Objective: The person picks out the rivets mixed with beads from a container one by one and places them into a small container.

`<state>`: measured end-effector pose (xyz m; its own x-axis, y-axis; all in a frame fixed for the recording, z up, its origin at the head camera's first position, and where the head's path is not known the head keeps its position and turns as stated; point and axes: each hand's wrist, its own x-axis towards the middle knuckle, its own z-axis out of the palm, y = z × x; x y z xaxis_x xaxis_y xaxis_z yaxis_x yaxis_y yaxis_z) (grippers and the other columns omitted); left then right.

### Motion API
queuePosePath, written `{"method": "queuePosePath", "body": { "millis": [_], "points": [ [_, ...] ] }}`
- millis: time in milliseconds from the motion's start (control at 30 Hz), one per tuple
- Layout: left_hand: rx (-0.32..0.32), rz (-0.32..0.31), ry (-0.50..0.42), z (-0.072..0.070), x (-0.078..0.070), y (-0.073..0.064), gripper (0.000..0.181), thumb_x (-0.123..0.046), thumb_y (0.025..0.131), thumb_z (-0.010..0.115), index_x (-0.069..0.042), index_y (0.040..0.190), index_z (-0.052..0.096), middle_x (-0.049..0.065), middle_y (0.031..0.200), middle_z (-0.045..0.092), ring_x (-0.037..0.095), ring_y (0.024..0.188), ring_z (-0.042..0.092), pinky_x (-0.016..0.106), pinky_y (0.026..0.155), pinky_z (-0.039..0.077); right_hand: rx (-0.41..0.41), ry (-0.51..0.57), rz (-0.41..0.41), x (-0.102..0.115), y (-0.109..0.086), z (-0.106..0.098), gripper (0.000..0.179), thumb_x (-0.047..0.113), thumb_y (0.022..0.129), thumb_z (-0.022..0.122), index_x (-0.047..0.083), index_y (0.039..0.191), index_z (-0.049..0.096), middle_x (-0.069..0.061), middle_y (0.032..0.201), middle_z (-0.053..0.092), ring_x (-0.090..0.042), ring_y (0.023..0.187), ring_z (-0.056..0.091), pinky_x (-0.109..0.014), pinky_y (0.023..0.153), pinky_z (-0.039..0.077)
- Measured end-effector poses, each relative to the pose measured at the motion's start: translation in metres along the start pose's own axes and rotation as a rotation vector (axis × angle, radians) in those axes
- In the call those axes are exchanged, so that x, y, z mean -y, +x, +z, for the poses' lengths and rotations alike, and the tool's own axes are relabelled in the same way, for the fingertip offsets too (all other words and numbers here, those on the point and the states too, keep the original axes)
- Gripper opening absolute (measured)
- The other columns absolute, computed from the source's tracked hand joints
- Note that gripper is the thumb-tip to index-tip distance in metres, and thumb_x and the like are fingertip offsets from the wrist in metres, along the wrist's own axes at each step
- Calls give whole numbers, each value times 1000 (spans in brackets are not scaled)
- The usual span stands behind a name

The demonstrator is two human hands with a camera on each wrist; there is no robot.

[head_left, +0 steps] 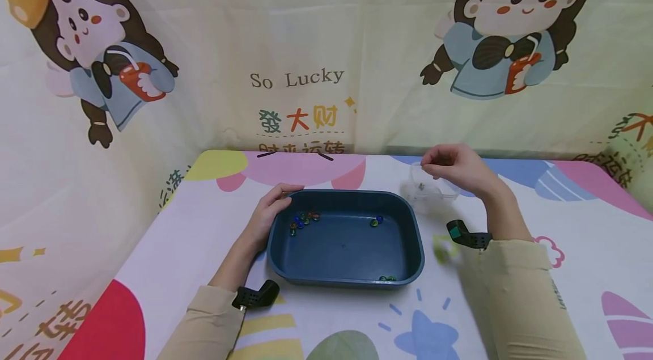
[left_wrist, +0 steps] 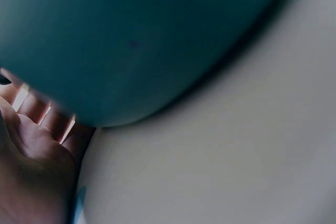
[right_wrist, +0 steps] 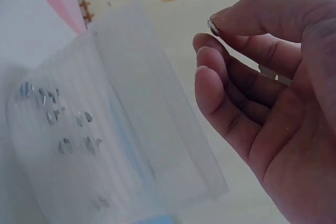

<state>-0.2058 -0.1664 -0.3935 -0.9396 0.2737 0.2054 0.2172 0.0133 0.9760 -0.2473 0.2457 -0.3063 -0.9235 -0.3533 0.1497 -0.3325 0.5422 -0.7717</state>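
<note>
A dark blue tray [head_left: 344, 258] holds several glass marbles [head_left: 306, 218] at its left; two others lie near the right wall and a few at the front right. At its back-left corner my left hand [head_left: 265, 212] grips the rim, fingers along the outside, as the left wrist view also shows. My right hand [head_left: 456, 167] is raised by a clear plastic box [head_left: 433, 193]. In the right wrist view, its thumb and index finger pinch a small shiny marble [right_wrist: 212, 27], mostly hidden by the fingertips. Several small dark shapes show blurred through the box wall [right_wrist: 152, 103].
A colourful printed cloth [head_left: 352, 331] covers the table under the tray and box. Behind, a patterned curtain [head_left: 388, 65] hangs down to the table's back edge. Both wrists wear black camera mounts [head_left: 466, 235].
</note>
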Motion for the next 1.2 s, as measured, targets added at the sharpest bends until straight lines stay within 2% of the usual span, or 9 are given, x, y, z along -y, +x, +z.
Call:
{"method": "queuePosePath", "body": {
  "millis": [100, 267, 633, 867, 1067, 1200],
  "points": [
    [-4, 0, 2, 0, -1, 0, 39, -11, 103, 39, 7, 136, 52, 23, 137, 53, 32, 125, 50, 48, 107, 38, 4, 7, 4, -1, 0, -2, 21, 13, 99, 65, -3, 112, 67, -19, 106, 66, -26, 88, 60, -25, 78, 51],
    [-8, 2, 9, -1, -2, 0, 39, -10, 103, 39, 7, 136, 52, 23, 137, 53, 31, 124, 50, 47, 107, 37, -8, 9, 24, -1, -1, -5, 24, 14, 99, 64, -3, 116, 66, -20, 111, 65, -23, 91, 61, -25, 81, 51],
    [-3, 0, 9, 0, -1, 1, 39, -11, 103, 38, 7, 136, 52, 23, 137, 52, 34, 125, 49, 51, 108, 36, -16, 27, 29, -4, -3, -7, 27, 13, 100, 64, -4, 120, 64, -21, 114, 65, -23, 93, 61, -23, 81, 51],
    [1, -1, 12, 1, 0, 2, 39, -10, 103, 39, 7, 135, 53, 23, 136, 53, 31, 124, 50, 47, 107, 37, -39, 56, 29, -2, -7, -10, 28, 12, 100, 63, -6, 122, 62, -23, 117, 64, -24, 95, 63, -21, 81, 51],
    [3, -4, 25, -4, -1, 1, 39, -10, 104, 38, 7, 135, 53, 22, 135, 55, 30, 122, 52, 44, 106, 39, -34, 82, -10, 5, -7, -8, 32, 11, 99, 64, -4, 127, 61, -22, 118, 65, -23, 98, 63, -20, 82, 51],
    [9, -16, 22, -7, -3, 2, 39, -12, 105, 38, 6, 137, 52, 21, 135, 56, 28, 121, 54, 38, 103, 42, -49, 89, -61, 12, -7, -5, 33, 10, 98, 65, -1, 128, 62, -21, 119, 65, -19, 100, 63, -20, 84, 51]
  ]
}}
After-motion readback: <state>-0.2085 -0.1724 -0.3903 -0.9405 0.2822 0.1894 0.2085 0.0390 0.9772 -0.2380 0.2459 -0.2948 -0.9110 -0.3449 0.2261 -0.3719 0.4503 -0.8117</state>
